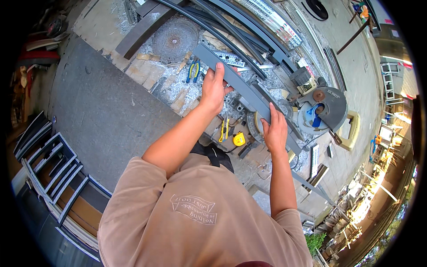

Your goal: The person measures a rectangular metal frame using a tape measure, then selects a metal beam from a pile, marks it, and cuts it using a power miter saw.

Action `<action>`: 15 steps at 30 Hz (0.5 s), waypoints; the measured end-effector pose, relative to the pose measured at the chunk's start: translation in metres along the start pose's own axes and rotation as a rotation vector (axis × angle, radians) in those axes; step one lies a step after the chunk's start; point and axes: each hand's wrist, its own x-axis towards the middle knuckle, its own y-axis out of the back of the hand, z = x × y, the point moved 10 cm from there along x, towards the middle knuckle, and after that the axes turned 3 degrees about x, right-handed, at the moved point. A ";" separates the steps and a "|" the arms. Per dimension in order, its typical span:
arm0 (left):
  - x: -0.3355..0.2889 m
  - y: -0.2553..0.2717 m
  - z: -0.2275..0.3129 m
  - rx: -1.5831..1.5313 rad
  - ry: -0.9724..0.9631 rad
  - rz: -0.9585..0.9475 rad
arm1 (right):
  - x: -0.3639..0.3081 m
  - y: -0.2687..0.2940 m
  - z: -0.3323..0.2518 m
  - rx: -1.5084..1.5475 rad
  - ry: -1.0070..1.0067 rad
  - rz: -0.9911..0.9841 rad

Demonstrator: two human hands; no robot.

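Observation:
A long dark grey metal profile (242,86) slants across the cluttered workbench in front of me. My left hand (214,90) is closed around it near its far left end, thumb on top. Further along to the right, my right hand (275,129) grips the same profile, with its fingers over the edge. Blue-and-yellow pliers (193,71) lie just left of my left hand. Between my arms are a yellow utility knife (224,129) and a yellow tape measure (239,139). Beyond my right hand stands a miter saw (327,109) with a dark guard.
Metal shavings cover much of the bench. A round saw blade (175,40) lies at the far left, beside a brown metal bar (144,32). Black curved tubes (222,35) and wrapped profiles (271,20) stretch along the back. Framed panels (58,169) are stacked on the left floor.

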 end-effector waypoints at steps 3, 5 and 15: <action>-0.024 -0.015 0.016 0.053 -0.027 -0.039 | -0.014 0.012 -0.001 -0.003 0.002 -0.011; -0.036 -0.024 0.020 0.110 -0.068 -0.099 | -0.025 0.019 -0.002 -0.002 0.016 0.009; -0.069 -0.063 0.026 0.211 -0.114 -0.175 | -0.069 0.037 0.009 -0.070 0.027 0.091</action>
